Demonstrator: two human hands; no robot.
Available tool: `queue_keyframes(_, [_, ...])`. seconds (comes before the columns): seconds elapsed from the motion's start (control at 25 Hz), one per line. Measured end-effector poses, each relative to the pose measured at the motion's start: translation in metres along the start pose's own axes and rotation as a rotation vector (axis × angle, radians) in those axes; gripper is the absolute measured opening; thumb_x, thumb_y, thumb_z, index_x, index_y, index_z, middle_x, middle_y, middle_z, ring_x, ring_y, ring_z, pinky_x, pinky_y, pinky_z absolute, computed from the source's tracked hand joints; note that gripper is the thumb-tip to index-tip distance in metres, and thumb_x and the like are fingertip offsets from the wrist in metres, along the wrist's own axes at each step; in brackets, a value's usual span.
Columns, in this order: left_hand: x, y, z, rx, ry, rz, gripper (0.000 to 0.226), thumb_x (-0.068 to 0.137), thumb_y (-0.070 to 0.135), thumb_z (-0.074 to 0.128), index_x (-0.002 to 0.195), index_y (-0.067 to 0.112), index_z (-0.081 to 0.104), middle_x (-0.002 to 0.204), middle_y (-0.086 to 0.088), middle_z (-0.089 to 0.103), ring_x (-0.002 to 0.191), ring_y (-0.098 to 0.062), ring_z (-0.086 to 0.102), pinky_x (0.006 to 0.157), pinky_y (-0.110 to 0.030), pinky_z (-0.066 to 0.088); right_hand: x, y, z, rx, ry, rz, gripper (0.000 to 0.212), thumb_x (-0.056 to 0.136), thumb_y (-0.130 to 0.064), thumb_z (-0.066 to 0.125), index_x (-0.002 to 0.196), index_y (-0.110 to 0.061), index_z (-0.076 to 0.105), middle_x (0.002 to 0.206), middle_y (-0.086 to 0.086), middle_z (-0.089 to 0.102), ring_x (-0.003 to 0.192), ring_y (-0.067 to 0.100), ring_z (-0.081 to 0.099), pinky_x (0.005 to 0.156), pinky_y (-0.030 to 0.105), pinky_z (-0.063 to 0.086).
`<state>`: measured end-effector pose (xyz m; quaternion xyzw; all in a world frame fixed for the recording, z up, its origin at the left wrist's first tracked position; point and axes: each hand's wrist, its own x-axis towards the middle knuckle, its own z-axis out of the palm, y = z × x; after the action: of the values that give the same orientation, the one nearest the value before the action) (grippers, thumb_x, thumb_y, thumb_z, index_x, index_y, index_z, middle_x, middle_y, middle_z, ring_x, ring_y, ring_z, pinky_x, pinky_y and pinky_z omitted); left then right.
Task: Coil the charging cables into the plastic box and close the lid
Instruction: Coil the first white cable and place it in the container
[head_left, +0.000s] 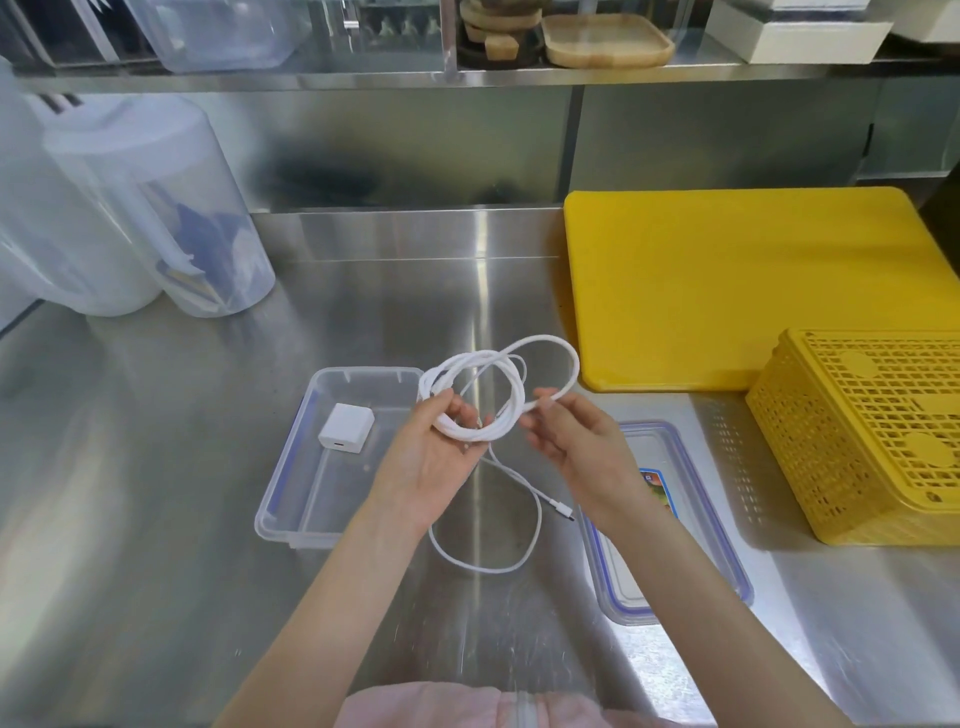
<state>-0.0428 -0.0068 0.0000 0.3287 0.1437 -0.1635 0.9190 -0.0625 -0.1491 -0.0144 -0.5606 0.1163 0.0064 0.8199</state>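
Note:
A white charging cable (511, 395) is wound into several loops above the steel counter. My left hand (434, 457) grips the bundle of loops. My right hand (576, 431) pinches the strand that arcs out to the right. The cable's loose tail hangs down onto the counter and ends in a plug (563, 512). A clear plastic box (291, 499) stands open just left of my hands, with a white charger block (345, 427) inside it. The box's lid (727, 566), clear with a blue seal, lies flat to the right, partly hidden by my right forearm.
A yellow cutting board (727, 291) lies at the back right, and a yellow perforated basket (872, 436) sits upside down at the right edge. Clear plastic jugs (156, 208) stand at the back left. A steel shelf (467, 78) with containers and wooden trays runs above.

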Motion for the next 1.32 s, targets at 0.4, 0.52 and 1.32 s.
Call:
queue_keyframes(0.4, [0.003,-0.018,-0.005,0.410,0.060,0.127,0.015,0.092,0.002,0.040,0.086,0.013,0.049,0.068,-0.002,0.048,0.064,-0.013,0.050,0.072,-0.027,0.044,0.001,0.001,0.009,-0.094,-0.127,0.112,0.006,0.090,-0.013,0.050,0.089,-0.011,0.056,0.077,0.005,0.067,0.078,0.020,0.066,0.082,0.031,0.055])
queue_keyframes(0.52, [0.002,-0.012,-0.010,0.430,-0.032,0.023,0.016,0.091,0.007,0.044,0.081,0.013,0.054,0.065,0.000,0.052,0.064,-0.013,0.052,0.072,-0.027,0.044,0.003,-0.005,0.004,-0.092,-0.185,0.170,0.012,0.087,0.000,0.046,0.092,-0.011,0.050,0.072,0.006,0.057,0.071,0.018,0.058,0.075,0.029,0.050])
queue_keyframes(1.32, [-0.002,-0.004,-0.011,0.891,-0.087,0.078,0.025,0.091,0.034,0.049,0.072,0.025,0.062,0.041,0.015,0.030,0.038,-0.004,0.029,0.059,-0.027,0.035,0.007,-0.011,-0.005,-0.902,-0.250,0.015,0.010,0.082,-0.015,0.057,0.091,-0.016,0.054,0.090,0.010,0.061,0.088,0.027,0.059,0.084,0.039,0.049])
